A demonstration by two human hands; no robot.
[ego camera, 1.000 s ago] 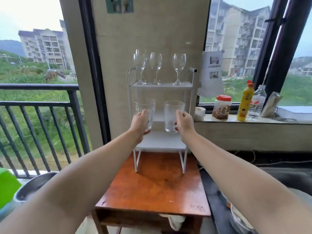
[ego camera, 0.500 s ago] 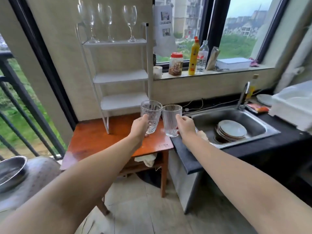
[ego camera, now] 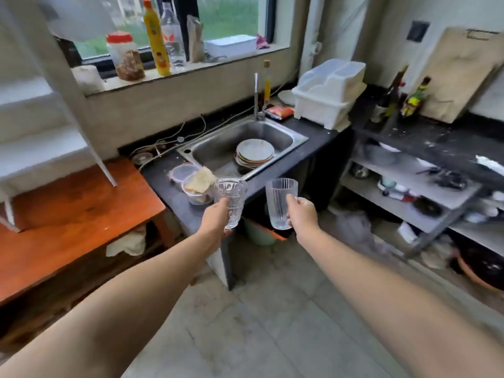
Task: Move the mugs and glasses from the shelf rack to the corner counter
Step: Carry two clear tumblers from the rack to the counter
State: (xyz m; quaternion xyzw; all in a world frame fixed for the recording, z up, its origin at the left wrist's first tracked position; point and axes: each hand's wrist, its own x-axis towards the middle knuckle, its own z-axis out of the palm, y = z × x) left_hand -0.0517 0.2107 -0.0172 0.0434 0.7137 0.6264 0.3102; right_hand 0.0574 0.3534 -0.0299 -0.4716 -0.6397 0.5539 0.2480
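My left hand (ego camera: 216,218) grips a clear patterned glass tumbler (ego camera: 231,196), held upright in front of the sink counter. My right hand (ego camera: 301,214) grips a clear ribbed glass tumbler (ego camera: 279,200), also upright, a short gap to the right of the first. Both glasses hang in the air above the floor. The white shelf rack (ego camera: 41,126) stands at the left edge on the orange wooden table (ego camera: 73,214); its top shelf is out of frame. The dark corner counter (ego camera: 436,143) runs along the right wall.
A steel sink (ego camera: 218,148) holds stacked plates (ego camera: 255,152). Plastic containers (ego camera: 191,181) sit on the counter's front edge. A white dish rack (ego camera: 330,94), bottles (ego camera: 392,96) and a cutting board (ego camera: 461,75) stand at the corner. Jars and bottles line the windowsill (ego camera: 191,69).
The view has swung right, away from the shelf rack and toward the sink and corner counter. Both hands have carried the glasses along and moved a little further apart.
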